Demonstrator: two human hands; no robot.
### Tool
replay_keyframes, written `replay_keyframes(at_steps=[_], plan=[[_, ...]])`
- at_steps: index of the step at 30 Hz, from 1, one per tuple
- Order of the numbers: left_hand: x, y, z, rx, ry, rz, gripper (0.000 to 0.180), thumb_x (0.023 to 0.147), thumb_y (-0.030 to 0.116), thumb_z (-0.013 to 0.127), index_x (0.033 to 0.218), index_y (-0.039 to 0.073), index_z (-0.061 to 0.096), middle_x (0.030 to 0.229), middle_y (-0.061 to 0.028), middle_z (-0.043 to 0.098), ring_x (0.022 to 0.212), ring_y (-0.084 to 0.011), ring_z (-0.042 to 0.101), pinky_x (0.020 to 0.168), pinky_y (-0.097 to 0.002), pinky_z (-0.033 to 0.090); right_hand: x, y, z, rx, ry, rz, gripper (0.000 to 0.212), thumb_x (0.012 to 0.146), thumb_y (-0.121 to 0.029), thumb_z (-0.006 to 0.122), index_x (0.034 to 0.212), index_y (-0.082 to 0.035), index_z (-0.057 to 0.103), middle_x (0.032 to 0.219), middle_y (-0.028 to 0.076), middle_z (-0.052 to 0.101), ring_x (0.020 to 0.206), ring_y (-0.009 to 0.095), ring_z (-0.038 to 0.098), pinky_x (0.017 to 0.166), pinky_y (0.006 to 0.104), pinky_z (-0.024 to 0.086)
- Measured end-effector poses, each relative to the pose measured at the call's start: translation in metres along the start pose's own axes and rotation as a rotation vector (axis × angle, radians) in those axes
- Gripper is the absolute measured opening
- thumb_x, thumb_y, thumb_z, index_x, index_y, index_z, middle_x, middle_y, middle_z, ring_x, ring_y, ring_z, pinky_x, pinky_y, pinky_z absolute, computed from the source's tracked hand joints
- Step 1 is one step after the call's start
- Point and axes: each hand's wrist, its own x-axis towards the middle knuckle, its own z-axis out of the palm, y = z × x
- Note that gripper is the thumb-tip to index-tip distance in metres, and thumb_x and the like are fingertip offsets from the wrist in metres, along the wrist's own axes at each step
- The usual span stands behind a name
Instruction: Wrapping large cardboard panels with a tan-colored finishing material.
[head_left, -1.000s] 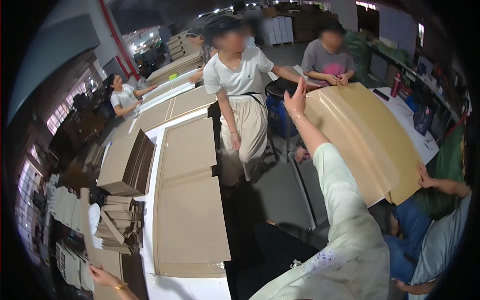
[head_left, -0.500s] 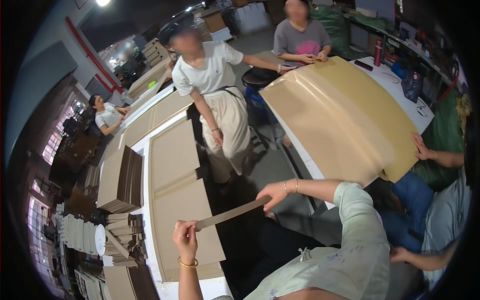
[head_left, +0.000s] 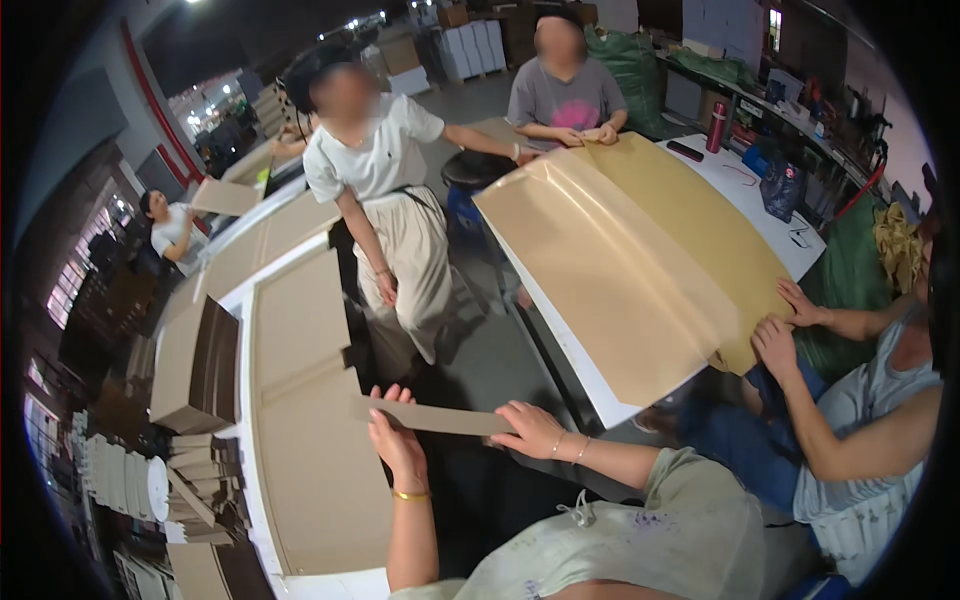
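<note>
A narrow brown cardboard strip stretches nearly level between my two hands, above the dark gap beside the table. My left hand, with a gold bangle at its wrist, holds it near the left end, fingers behind and thumb in front. Part of the strip sticks out past that hand. At the other end, my right hand grips the strip between thumb and fingers. Just left of my hands lies a large flat cardboard panel on the white table.
Stacked cardboard sheets and bundled strips stand at left. Brown paper sheets cover much of the right table. One co-worker's hands rest by the paper; another co-worker sits between the tables. More people sit farther back.
My hands have come closer together, and the strip has turned nearly level. My left fingers have straightened. The right co-worker's second hand has come up to the paper. My view has shifted right.
</note>
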Motion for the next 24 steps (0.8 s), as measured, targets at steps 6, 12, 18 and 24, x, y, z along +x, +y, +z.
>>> replay_keyframes(at_steps=[6, 12, 18, 24], plan=[[0.016, 0.006, 0.016, -0.220, 0.101, 0.040, 0.040, 0.096, 0.035, 0.042, 0.122, 0.005, 0.043, 0.094, -0.0075, 0.054, 0.085, -0.0183, 0.055, 0.086, -0.0377, 0.048, -0.017, 0.023, -0.025, 0.376, -0.280, 0.198, 0.028, 0.087, -0.029, 0.059, 0.096, -0.002, 0.056, 0.065, 0.004, 0.060, 0.053, 0.009, 0.057, 0.054, 0.0242, 0.046], [0.038, 0.029, 0.028, -0.315, 0.105, 0.086, 0.042, 0.099, 0.032, 0.031, 0.126, 0.002, 0.040, 0.115, -0.0138, 0.050, 0.107, -0.0230, 0.051, 0.100, -0.0398, 0.041, -0.012, 0.024, -0.054, 0.779, -0.181, 0.257, 0.018, 0.091, -0.021, 0.055, 0.095, -0.003, 0.054, 0.065, 0.001, 0.058, 0.047, 0.003, 0.046, 0.043, 0.0186, 0.037], [0.019, 0.014, 0.061, -0.315, -0.117, -0.042, 0.044, 0.099, 0.033, 0.031, 0.127, 0.000, 0.039, 0.124, -0.0188, 0.050, 0.111, -0.0271, 0.052, 0.095, -0.0402, 0.044, -0.003, -0.023, -0.082, 0.648, -0.008, 0.212, 0.013, 0.091, -0.018, 0.054, 0.087, -0.006, 0.056, 0.061, -0.003, 0.055, 0.048, 0.001, 0.042, 0.043, 0.0182, 0.033], [-0.006, 0.010, 0.077, -0.280, -0.126, -0.037, 0.042, 0.099, 0.030, 0.031, 0.125, -0.002, 0.040, 0.120, -0.0195, 0.052, 0.107, -0.0269, 0.056, 0.092, -0.0371, 0.048, -0.003, -0.050, -0.088, 0.591, 0.027, 0.176, 0.017, 0.089, -0.017, 0.054, 0.086, 0.000, 0.057, 0.062, 0.001, 0.056, 0.059, 0.009, 0.053, 0.057, 0.0255, 0.043]])
